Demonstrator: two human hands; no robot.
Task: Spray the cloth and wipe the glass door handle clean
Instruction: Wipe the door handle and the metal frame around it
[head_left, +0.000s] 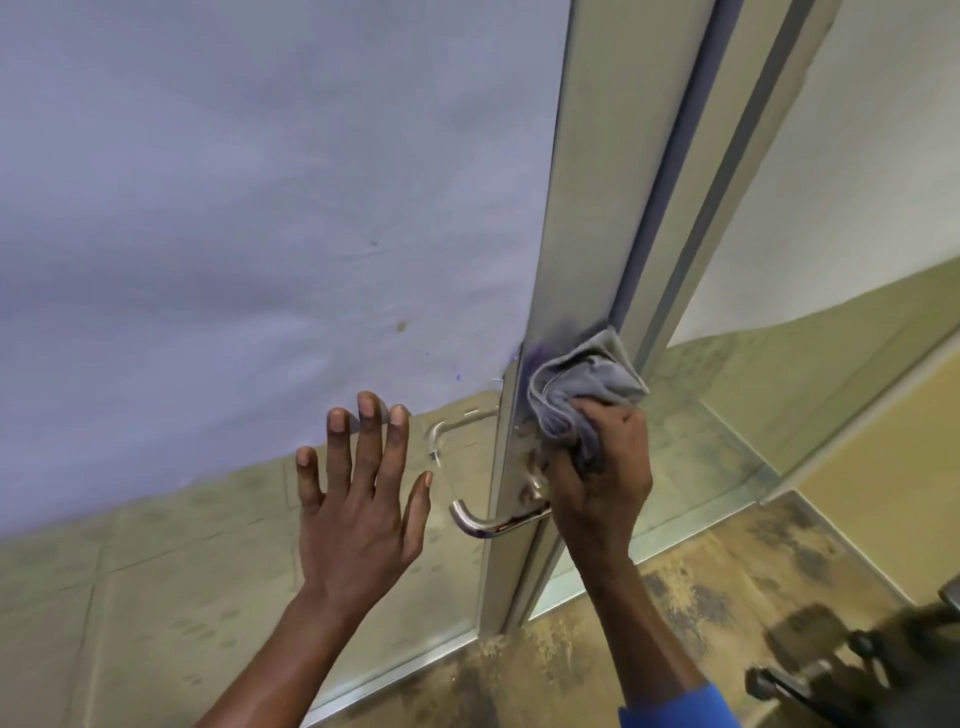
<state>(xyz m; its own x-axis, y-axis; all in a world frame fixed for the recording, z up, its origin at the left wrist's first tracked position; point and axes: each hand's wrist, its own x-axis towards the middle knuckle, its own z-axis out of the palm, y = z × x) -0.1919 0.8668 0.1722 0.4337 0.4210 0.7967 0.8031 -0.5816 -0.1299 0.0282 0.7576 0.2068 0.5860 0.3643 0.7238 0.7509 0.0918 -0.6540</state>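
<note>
We see our right hand (597, 467) clenched around a bunched grey cloth (582, 384), pressing it against the metal door frame (566, 208) just above the lever handle (493, 519). The cloth sits on the frame's face, its upper corner reaching the frame's right edge. Heel of the right hand is close to the handle's base; whether it touches the lever we cannot tell. Handle is a curved metal lever sticking out to the left from the frame, with dark reddish marks along its underside. Purple smudges show on the frame just above and left of the cloth.

Our left hand (358, 499) is released, fingers spread, palm flat toward the glass door (234, 208), left of the handle; fingertips appear to be on the glass. A second lever (447, 428) shows through the glass, behind the left hand's fingers. Blue sleeve (680, 709) on the right forearm. Stained floor (597, 649) below; dark blurry object (841, 660) at bottom right, not identifiable.
</note>
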